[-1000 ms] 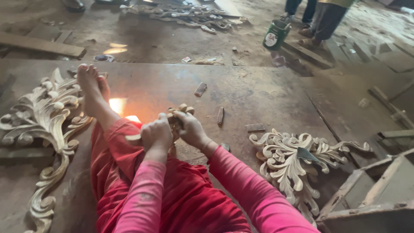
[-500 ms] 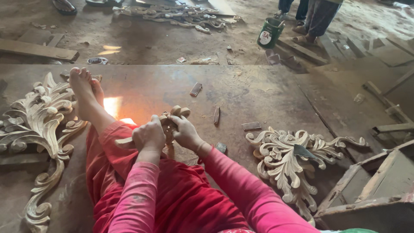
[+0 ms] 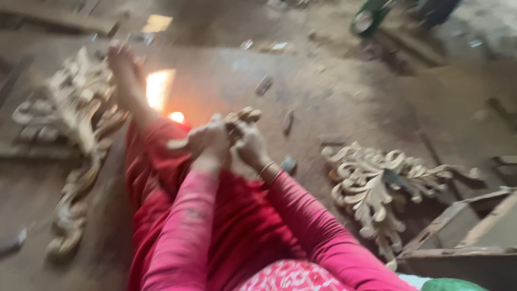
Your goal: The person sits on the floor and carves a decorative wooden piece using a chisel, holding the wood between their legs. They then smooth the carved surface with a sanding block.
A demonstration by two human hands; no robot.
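Note:
I sit on the floor with my legs in red cloth stretched out ahead. My left hand (image 3: 207, 141) and my right hand (image 3: 249, 144) are close together over my lap, both closed on a small pale carved wooden piece (image 3: 240, 118). One curled end of the piece sticks out above my fingers, another end pokes out to the left (image 3: 177, 143). The picture is blurred by motion, so fine detail of the grip is lost.
A large carved wooden scroll ornament (image 3: 81, 124) lies on the floor to the left of my leg. Another carved leafy ornament (image 3: 377, 183) lies at the right, beside a wooden frame (image 3: 463, 231). Small chips and tools (image 3: 264, 85) dot the dusty floor; a green can (image 3: 369, 16) stands far off.
The view has swung and tilted, blurring everything. My hands stay together on the carved piece over my lap, sitting slightly higher in the picture.

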